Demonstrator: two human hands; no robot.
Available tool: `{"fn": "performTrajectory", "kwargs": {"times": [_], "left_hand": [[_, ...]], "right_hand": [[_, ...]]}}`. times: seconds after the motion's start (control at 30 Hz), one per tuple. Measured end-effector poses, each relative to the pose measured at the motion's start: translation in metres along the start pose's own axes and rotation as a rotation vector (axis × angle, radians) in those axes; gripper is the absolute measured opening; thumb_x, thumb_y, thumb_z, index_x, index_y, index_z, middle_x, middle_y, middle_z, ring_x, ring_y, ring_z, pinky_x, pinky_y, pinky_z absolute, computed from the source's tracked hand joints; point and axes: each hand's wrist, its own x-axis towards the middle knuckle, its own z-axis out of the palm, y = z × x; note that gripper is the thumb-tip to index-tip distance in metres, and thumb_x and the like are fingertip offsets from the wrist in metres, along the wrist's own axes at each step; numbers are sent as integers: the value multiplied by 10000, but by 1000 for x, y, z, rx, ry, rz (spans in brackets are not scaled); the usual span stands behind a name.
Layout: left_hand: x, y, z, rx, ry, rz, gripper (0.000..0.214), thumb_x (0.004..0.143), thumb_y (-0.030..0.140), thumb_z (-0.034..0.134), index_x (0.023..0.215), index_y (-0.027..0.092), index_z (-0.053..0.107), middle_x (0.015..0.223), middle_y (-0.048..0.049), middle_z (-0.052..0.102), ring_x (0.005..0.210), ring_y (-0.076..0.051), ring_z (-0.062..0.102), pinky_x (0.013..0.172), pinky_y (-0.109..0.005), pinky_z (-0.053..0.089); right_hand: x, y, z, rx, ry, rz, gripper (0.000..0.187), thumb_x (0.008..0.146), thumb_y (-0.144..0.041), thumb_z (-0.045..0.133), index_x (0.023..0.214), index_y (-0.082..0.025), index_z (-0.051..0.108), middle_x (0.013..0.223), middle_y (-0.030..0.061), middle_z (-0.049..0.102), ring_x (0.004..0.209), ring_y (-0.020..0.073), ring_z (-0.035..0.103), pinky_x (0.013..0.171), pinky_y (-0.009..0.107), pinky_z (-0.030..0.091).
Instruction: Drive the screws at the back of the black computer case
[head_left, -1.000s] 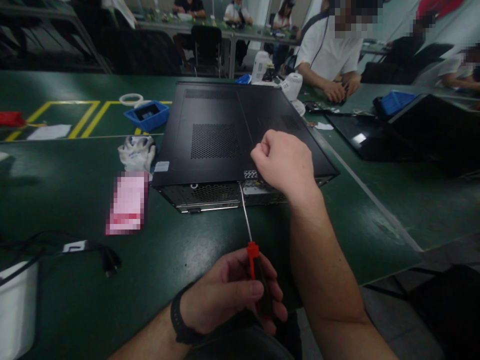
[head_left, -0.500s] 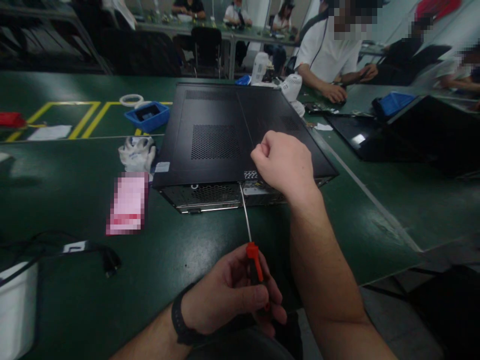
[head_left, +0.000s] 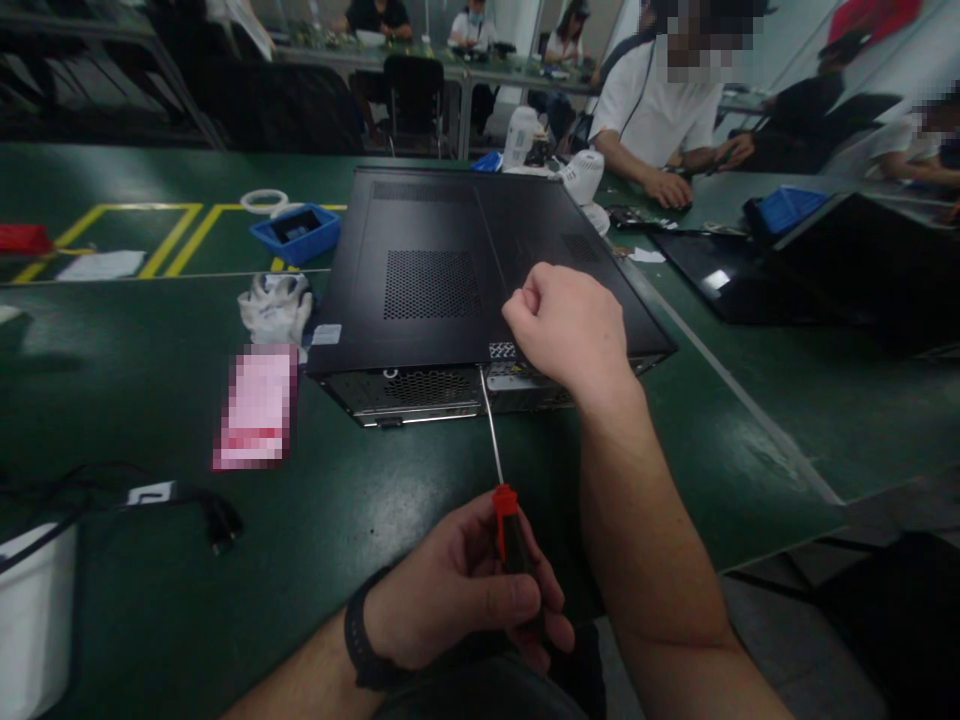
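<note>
My left hand is closed around the dark and red handle of a screwdriver. The screwdriver's thin metal shaft points away from me, and its tip meets the upper edge of the rear panel on a black computer case. The case lies flat, vented side up, with its metal back facing me. My right hand rests as a fist on the case's top near the rear edge, right of the shaft. Its inside is hidden, so whatever it may hold does not show. The screw at the tip is too small to make out.
Left of the case are grey-white gloves, a blurred pink item and a blue tray. Black cables lie at front left by a white container. A co-worker's hand is beyond, near a dark flat panel.
The screwdriver handle has turned in my left hand: its red stripe has shifted from the right side to the left. My right fist and the case stay in place.
</note>
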Motion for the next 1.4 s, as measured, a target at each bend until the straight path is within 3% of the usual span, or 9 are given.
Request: {"fn": "performTrajectory", "kwargs": {"times": [0.27, 0.53, 0.8, 1.1, 1.23, 1.4], "left_hand": [[-4, 7, 9, -30, 37, -55, 273, 888, 197, 784, 1132, 121, 686, 1007, -90, 778, 941, -218, 803, 784, -295, 668], [0, 0, -1, -19, -31, 11, 224, 886, 188, 790, 1031, 179, 619, 936, -38, 793, 830, -188, 811, 614, -213, 644], [-4, 8, 10, -31, 39, -67, 269, 877, 205, 799, 1108, 120, 693, 994, -91, 779, 941, -218, 803, 767, -286, 670], [0, -1, -2, 7, 4, 9, 263, 865, 206, 813, 1037, 167, 617, 945, -33, 768, 828, -191, 807, 597, -206, 633], [-1, 3, 4, -4, 12, -13, 234, 901, 267, 786, 1044, 152, 642, 943, -52, 768, 841, -191, 804, 663, -246, 650], [-3, 7, 9, -4, 48, -60, 275, 866, 223, 810, 1094, 129, 691, 992, -80, 767, 908, -203, 798, 738, -271, 653]], "right_hand": [[1, 0, 0, -3, 4, -2, 233, 921, -298, 468, 850, -196, 664, 883, 93, 717, 818, 233, 615, 697, 354, 343], [1, 1, 0, 0, 9, -10, 244, 923, -299, 461, 856, -196, 672, 876, 93, 715, 797, 226, 605, 693, 354, 339], [0, 0, 0, 2, 6, -7, 249, 930, -297, 464, 871, -195, 684, 882, 92, 711, 806, 226, 601, 708, 346, 357], [0, 0, -1, 4, -3, -6, 248, 925, -292, 463, 891, -203, 692, 909, 103, 722, 818, 232, 595, 699, 343, 352], [0, 0, -1, -4, -6, 0, 254, 931, -294, 457, 892, -197, 689, 898, 101, 721, 807, 230, 596, 697, 350, 351], [0, 0, -1, 3, 4, -11, 241, 925, -296, 459, 865, -200, 672, 887, 98, 719, 806, 231, 605, 675, 354, 325]]}}
